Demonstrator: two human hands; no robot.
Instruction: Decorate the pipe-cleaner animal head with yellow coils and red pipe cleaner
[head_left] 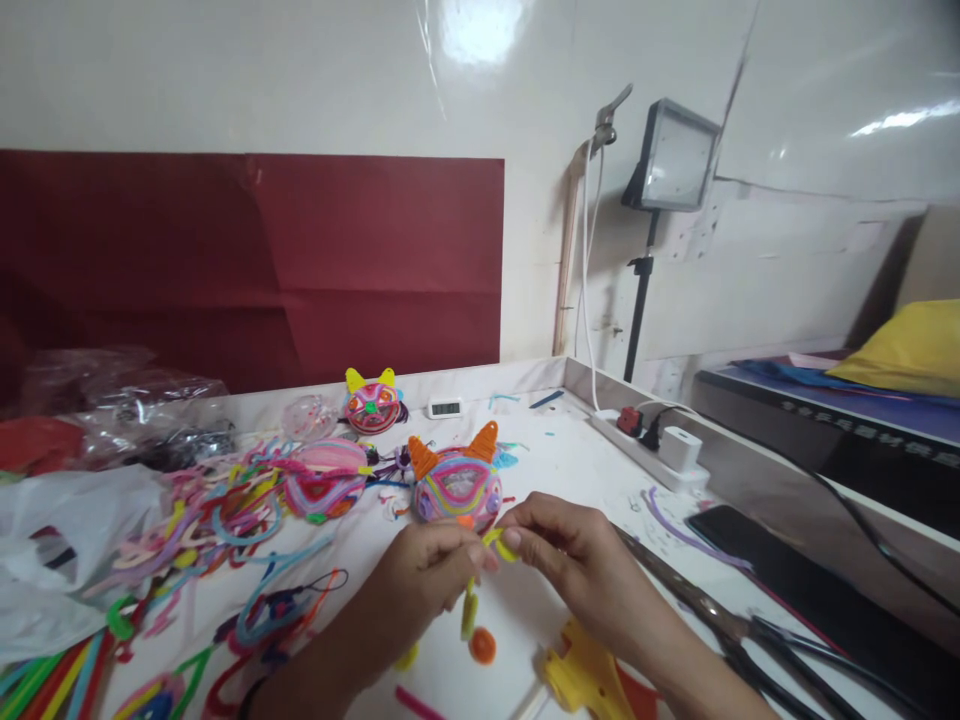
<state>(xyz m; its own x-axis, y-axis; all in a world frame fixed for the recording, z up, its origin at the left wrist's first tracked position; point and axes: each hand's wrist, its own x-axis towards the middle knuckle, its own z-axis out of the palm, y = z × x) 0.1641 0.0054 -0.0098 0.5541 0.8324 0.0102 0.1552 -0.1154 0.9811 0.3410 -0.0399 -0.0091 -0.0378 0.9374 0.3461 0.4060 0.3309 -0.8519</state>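
In the head view, the left hand (427, 568) and right hand (576, 540) pinched a yellow strip (507, 550) between closed fingertips, before the orange-eared mask (459, 485). That mask and the yellow-eared mask (373, 408) already bore ears; the strip, partly hidden, seemed bent but unattached.
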